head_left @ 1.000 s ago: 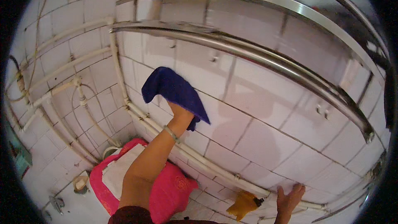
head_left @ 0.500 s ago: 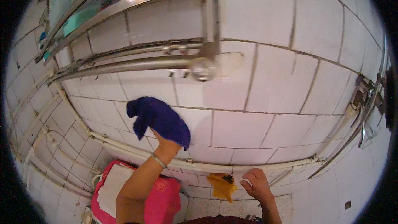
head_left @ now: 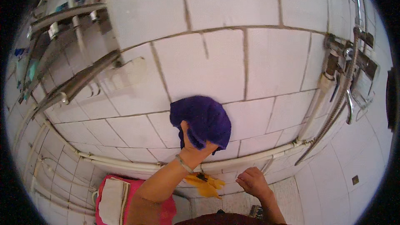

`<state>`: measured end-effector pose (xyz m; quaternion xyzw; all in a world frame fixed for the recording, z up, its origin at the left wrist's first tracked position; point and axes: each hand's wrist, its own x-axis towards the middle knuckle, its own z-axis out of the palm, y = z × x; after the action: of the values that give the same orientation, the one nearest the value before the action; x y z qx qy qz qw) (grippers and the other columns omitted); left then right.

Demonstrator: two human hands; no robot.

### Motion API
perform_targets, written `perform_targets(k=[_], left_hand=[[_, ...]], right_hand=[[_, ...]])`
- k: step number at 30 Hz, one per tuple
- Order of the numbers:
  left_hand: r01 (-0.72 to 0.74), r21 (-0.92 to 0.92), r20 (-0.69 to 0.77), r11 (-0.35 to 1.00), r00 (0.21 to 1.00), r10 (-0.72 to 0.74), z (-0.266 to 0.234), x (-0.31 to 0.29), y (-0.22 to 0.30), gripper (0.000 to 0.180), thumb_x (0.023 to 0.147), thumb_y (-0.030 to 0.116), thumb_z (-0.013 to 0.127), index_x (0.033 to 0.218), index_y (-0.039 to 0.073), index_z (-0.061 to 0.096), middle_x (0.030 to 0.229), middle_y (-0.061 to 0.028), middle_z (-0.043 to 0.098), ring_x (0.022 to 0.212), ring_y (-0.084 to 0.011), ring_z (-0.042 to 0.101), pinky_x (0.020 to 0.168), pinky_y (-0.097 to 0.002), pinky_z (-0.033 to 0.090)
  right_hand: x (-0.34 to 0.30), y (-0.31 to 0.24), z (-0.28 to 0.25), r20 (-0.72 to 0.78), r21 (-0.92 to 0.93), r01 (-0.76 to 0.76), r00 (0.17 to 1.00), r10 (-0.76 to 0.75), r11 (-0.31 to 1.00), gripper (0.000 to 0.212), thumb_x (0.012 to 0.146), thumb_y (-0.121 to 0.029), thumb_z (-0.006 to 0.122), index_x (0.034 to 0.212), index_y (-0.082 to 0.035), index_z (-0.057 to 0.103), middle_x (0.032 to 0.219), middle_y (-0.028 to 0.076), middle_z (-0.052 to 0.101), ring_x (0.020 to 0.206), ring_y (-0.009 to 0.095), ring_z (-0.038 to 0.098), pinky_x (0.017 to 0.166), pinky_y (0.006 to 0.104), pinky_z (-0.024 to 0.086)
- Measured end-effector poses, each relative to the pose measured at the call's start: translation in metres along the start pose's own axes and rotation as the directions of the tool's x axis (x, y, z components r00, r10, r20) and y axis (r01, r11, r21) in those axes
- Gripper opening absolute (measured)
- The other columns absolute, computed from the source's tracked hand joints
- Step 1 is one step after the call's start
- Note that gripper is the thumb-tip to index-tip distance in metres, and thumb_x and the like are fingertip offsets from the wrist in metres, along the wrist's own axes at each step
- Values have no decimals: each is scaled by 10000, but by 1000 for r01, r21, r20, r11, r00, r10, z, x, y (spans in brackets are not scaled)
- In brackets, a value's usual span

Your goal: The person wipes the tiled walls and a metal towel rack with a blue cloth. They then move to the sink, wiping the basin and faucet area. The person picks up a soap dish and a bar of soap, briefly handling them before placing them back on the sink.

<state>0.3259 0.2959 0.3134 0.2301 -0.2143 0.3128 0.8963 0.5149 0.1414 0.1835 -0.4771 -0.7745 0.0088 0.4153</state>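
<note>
Left hand (head_left: 196, 149) clutching purple cloth (head_left: 206, 118), now shifted right past metal rack (head_left: 85, 77), right hand (head_left: 255, 182) loosely curled, grip unclear

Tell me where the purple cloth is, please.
In the head view, the purple cloth is near the centre, in the left hand, above the orange cloth.

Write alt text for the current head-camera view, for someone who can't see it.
A person's left hand holds a dark purple cloth against a white-tiled wall. The right hand, loosely curled, is lower down, near a yellow cloth. A metal wall rack is at upper left, metal plumbing fittings at right.
</note>
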Motion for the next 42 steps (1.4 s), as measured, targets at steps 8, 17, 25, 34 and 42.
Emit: perform_targets(k=[8, 17, 25, 34, 42], left_hand=[[182, -63, -73, 981, 980, -186, -18, 74, -81, 486, 932, 374, 455, 1330, 95, 459, 1386, -48, 463, 1243, -227, 460, 1057, -380, 355], [-520, -17, -13, -854, 854, -520, -27, 127, -162, 233, 796, 87, 506, 956, 45, 670, 1226, -115, 565, 1243, -277, 426, 1110, -399, 231], [-518, -317, 132, -794, 805, -578, -36, 90, -129, 234, 834, 201, 484, 941, 137, 681, 1177, -40, 604, 1258, -251, 418, 1150, -483, 108], [-487, -218, 63, -846, 858, -510, -1, 30, -52, 239, 815, 224, 502, 928, 161, 704, 1071, -25, 651, 1243, -227, 441, 1138, -448, 132], [-348, -60, 271, -935, 896, -351, 7, -34, 12, 171, 773, 193, 515, 740, 174, 682, 988, -52, 668, 1113, -217, 536, 1108, -411, 233]], right_hand=[[-42, 13, -37, 17, -57, -113, 993, 115, 992, 128, 745, -146, 722, 769, -76, 618, 702, 89, 583, 695, 301, 580, 663, 423, 458], [-68, 11, -43, 11, 25, -143, 990, 143, 989, 94, 721, -60, 702, 744, -53, 611, 722, 102, 604, 699, 315, 557, 638, 414, 432], [-62, 7, -46, 191, -92, -56, 979, 73, 994, 68, 733, -42, 675, 745, -51, 609, 732, 111, 604, 732, 317, 556, 661, 425, 441], [-53, -21, -20, 10, -11, -135, 991, 135, 991, 79, 743, -25, 655, 760, -38, 579, 750, 122, 575, 737, 321, 528, 661, 416, 417], [-14, -53, -5, -22, -152, -72, 997, 69, 986, 71, 754, -31, 633, 748, -42, 564, 727, 116, 533, 736, 328, 499, 704, 423, 401]])
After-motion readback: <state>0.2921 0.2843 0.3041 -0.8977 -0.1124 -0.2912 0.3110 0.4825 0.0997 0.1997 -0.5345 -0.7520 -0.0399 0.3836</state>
